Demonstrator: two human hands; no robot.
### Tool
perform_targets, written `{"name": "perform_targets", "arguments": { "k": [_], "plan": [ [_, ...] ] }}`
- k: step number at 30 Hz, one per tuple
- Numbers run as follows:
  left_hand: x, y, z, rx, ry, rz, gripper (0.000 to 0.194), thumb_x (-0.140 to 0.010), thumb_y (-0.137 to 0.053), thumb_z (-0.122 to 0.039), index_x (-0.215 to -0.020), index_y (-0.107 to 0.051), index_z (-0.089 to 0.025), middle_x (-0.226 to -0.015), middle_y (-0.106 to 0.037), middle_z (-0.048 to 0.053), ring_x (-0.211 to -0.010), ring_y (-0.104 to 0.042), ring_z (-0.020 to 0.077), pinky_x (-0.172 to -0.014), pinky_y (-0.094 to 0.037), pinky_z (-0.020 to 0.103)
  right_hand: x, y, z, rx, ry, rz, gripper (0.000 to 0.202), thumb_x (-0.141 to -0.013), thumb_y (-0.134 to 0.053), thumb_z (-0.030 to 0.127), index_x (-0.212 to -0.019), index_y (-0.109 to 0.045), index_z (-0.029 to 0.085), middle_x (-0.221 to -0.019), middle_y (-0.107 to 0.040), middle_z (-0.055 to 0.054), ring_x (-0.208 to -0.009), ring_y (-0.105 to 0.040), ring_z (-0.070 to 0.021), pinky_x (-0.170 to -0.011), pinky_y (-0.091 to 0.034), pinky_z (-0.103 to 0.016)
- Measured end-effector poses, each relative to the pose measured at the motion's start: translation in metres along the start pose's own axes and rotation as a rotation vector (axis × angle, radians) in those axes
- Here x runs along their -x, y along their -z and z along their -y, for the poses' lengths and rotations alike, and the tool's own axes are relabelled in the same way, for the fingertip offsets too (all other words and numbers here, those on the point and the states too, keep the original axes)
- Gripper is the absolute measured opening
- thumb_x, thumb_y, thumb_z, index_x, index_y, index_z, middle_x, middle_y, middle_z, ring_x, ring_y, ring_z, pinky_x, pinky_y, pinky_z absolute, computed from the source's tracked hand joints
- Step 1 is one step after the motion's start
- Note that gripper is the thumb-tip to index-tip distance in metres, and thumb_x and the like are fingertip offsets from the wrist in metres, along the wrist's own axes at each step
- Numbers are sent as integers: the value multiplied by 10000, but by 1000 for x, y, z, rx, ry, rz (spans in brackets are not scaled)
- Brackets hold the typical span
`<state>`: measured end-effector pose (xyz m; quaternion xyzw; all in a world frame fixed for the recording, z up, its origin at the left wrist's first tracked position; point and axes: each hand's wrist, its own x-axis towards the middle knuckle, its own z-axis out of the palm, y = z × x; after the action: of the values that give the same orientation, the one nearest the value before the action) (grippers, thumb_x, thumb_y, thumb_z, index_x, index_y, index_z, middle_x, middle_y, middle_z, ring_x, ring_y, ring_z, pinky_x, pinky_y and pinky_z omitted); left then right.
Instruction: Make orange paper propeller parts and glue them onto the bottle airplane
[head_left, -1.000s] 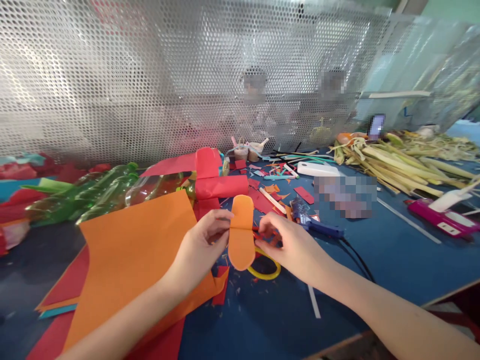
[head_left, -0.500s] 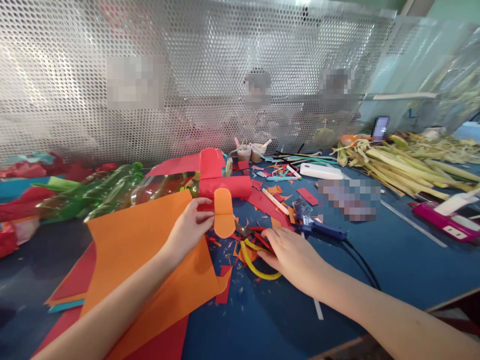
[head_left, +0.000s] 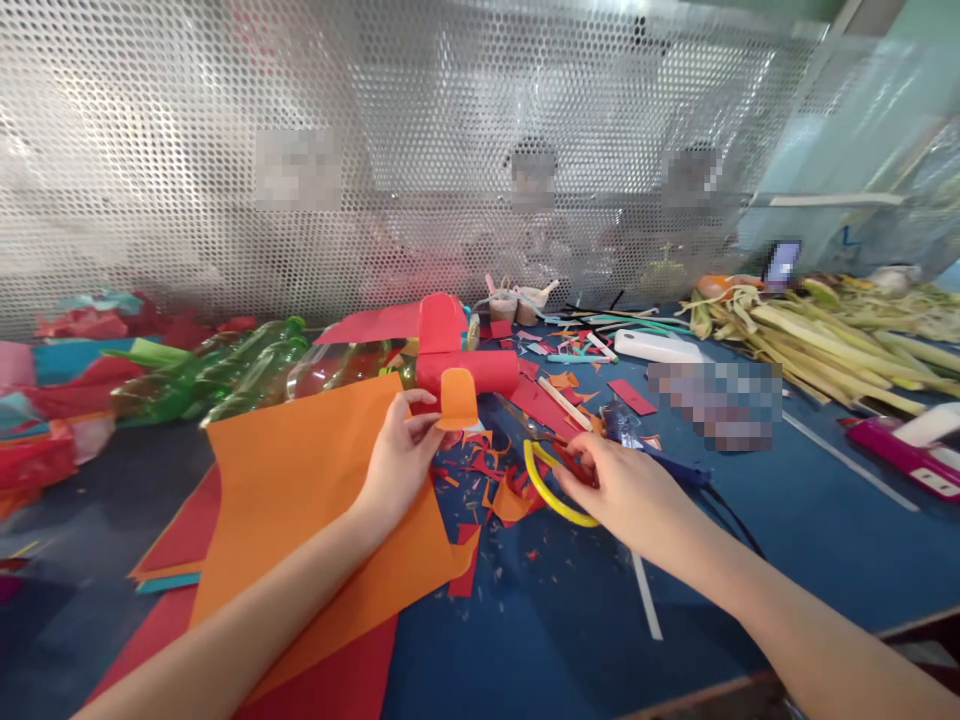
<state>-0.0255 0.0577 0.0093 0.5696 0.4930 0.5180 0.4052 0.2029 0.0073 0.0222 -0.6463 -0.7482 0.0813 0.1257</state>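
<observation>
My left hand [head_left: 405,450] pinches an orange paper cutout [head_left: 458,395] with rounded ends, bent along its middle crease. Just behind the cutout lies a red paper roll [head_left: 487,371], with a red rounded flap [head_left: 441,323] beyond it. My right hand [head_left: 611,480] is closed round a pair of scissors [head_left: 546,492] with a yellow handle loop. Their blades point up and left toward the cutout, apart from it; my fingers partly cover the handles. Under my left forearm spreads a large orange paper sheet [head_left: 300,490] on top of red sheets.
Paper scraps [head_left: 514,500] litter the blue table [head_left: 525,630]. A blue glue gun [head_left: 675,465] lies beyond my right hand. Green plastic bottles [head_left: 255,370] stand back left, dried husks [head_left: 810,340] back right. A magenta power strip [head_left: 900,455] sits at the right. People show blurred behind the perforated sheet.
The orange cutout has gone from nearly flat toward the camera to folded at its crease. The scissors have moved right, away from it, and their blades now show. The view has shifted slightly.
</observation>
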Motion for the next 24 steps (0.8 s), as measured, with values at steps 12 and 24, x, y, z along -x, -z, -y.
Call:
{"name": "perform_targets", "arguments": {
  "k": [12, 24],
  "plan": [
    [8, -6, 16, -215, -135, 128, 151, -715, -516, -205, -784, -648, -234, -829, -730, 10, -792, -682, 208, -733, -511, 299, -20, 5, 2, 166, -129, -31, 240, -902, -489, 345, -908, -624, 146, -851, -737, -119, -811, -704, -295, -598, -453, -320],
    [3, -3, 8, -278, -83, 122, 188, -663, -566, -358, -774, -634, -222, -843, -742, 43, -823, -695, 246, -726, -530, 304, -64, 22, 27, 181, -145, 62, 264, -943, -520, 325, -1095, -608, 128, -1080, -647, -105, -938, -641, -215, -795, -521, -384]
  ]
}}
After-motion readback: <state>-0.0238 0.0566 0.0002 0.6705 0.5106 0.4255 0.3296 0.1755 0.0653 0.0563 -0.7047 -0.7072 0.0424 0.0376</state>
